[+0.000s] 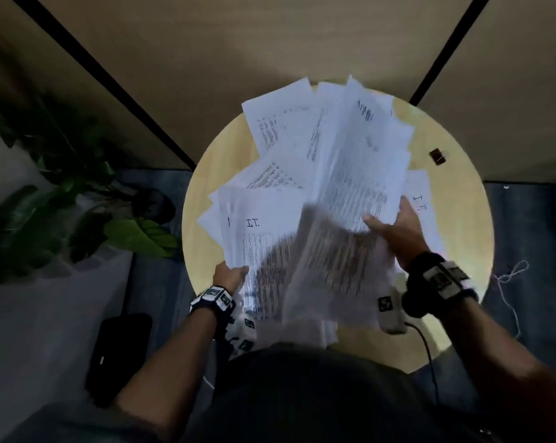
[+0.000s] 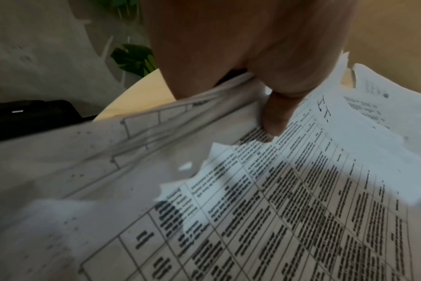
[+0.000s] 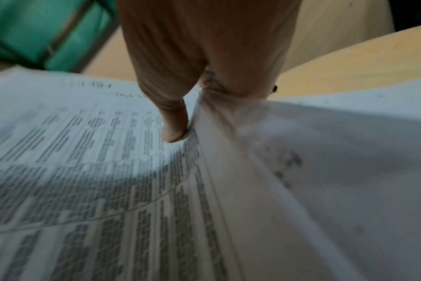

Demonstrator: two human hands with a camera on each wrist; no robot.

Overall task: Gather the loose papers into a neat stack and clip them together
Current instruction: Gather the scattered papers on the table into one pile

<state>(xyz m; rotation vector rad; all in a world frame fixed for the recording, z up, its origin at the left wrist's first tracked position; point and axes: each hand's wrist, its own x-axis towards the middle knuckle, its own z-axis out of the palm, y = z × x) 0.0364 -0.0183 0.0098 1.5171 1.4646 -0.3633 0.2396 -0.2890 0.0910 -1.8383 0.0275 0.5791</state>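
Observation:
Several white printed papers [image 1: 305, 193] lie fanned over a round pale wooden table [image 1: 219, 161]. My left hand [image 1: 230, 276] pinches the near-left edge of a sheaf of tabled pages [image 2: 264, 199], thumb on top. My right hand [image 1: 395, 228] pinches another bundle of papers [image 3: 108, 171] at its right side and holds it lifted and tilted; it is blurred. A small black binder clip [image 1: 438, 156] lies on the bare table at the far right, apart from both hands.
A leafy green plant [image 1: 78, 215] stands on the floor to the left. A black case [image 1: 120, 353] lies on the floor near my left arm. A white string [image 1: 510, 282] trails at the table's right edge. Beige panels [image 1: 270, 43] stand behind the table.

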